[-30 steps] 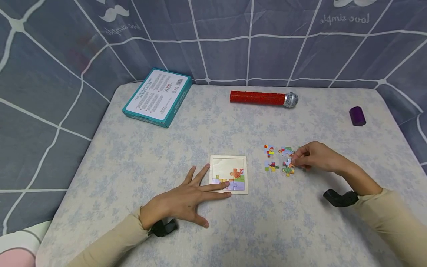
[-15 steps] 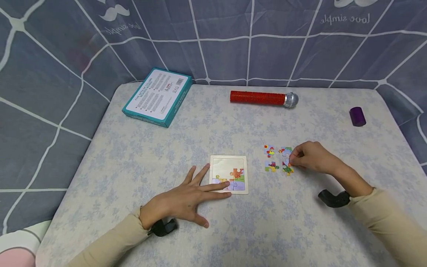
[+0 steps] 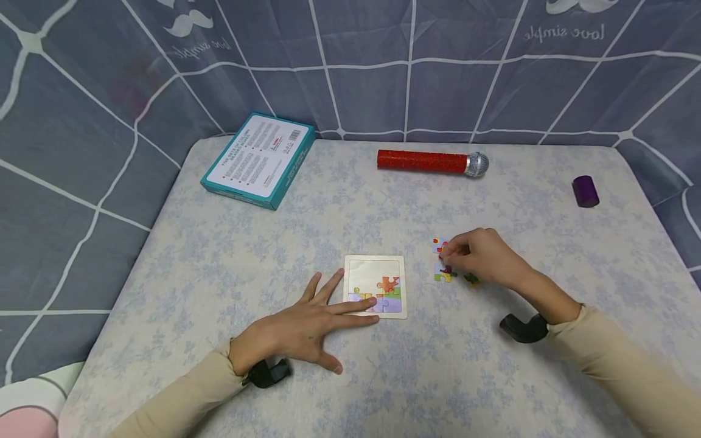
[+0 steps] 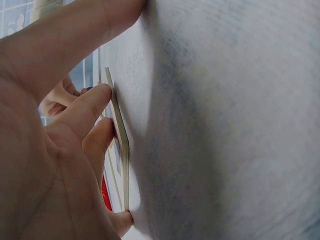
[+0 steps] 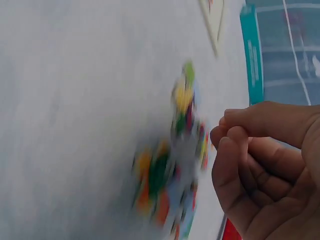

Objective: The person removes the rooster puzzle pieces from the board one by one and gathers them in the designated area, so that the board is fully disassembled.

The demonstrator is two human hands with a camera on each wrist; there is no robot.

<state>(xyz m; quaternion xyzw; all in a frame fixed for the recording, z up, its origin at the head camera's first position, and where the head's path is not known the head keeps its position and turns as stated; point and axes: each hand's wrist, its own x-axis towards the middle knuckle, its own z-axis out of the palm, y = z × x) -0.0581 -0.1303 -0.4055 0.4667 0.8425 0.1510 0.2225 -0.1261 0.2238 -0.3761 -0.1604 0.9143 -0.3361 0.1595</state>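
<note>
My left hand (image 3: pixel 303 331) lies with spread fingers across the lower left of a square wooden puzzle tray (image 3: pixel 372 269); the left wrist view shows fingertips on its edge (image 4: pixel 125 170). Several puzzle pieces sit along the tray's bottom and right, including an orange one (image 3: pixel 388 284). Right of the tray, my right hand (image 3: pixel 490 255) hovers over loose pieces, thumb and index finger pinched together on a puzzle piece mostly hidden, only a bit of orange showing. Below it lie a yellow-green piece (image 5: pixel 184 97), a green-orange piece (image 5: pixel 152 180) and others, blurred.
At the back left lies a teal box (image 3: pixel 254 158) with a white printed label. A red microphone (image 3: pixel 421 161) lies at the back, and a purple cylinder (image 3: pixel 585 191) at the right. A grey curtain with white lines (image 3: pixel 361 91) borders the patterned tablecloth (image 3: pixel 306 237).
My right hand has moved left across the loose pieces, from the right-hand ones to above the left-hand ones, fingers still pinched. My left hand and the tray have stayed in place.
</note>
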